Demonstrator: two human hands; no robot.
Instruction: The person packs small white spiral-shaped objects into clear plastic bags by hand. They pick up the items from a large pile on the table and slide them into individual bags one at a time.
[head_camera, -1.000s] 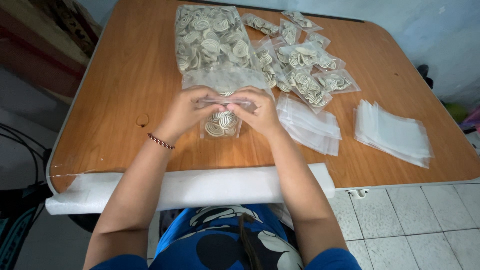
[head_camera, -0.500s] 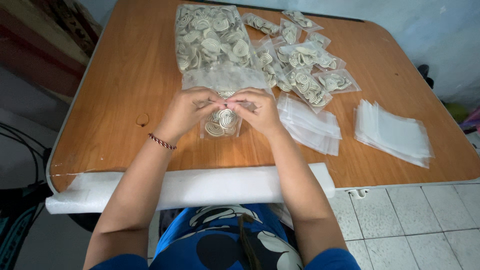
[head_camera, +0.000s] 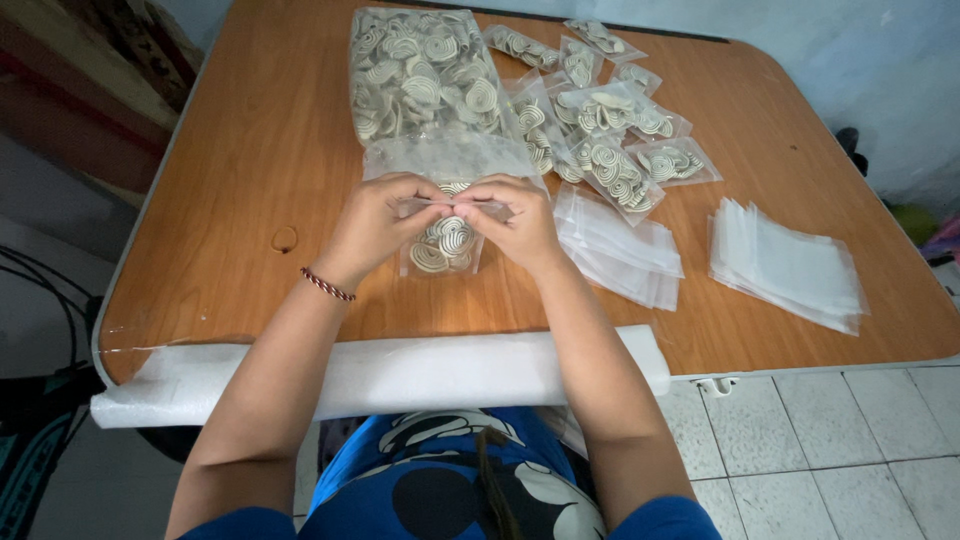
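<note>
Both my hands pinch the top edge of a small clear plastic bag (head_camera: 443, 245) that holds a few cream and brown spiral pieces. My left hand (head_camera: 375, 220) grips its left end, with a red braided bracelet on that wrist. My right hand (head_camera: 515, 218) grips the right end, and the fingertips of the two hands almost meet at the middle of the bag's mouth. The bag rests on the wooden table (head_camera: 230, 200) just in front of a big clear bag (head_camera: 425, 85) full of the same spiral pieces.
Several small filled bags (head_camera: 615, 150) lie behind and to the right. A stack of empty clear bags (head_camera: 620, 245) sits beside my right hand, a second stack (head_camera: 785, 265) further right. White foam padding (head_camera: 400, 375) covers the table's near edge. Tiled floor lies at right.
My fingertips have closed toward each other along the bag's top edge. The bag and everything else on the table stay in place.
</note>
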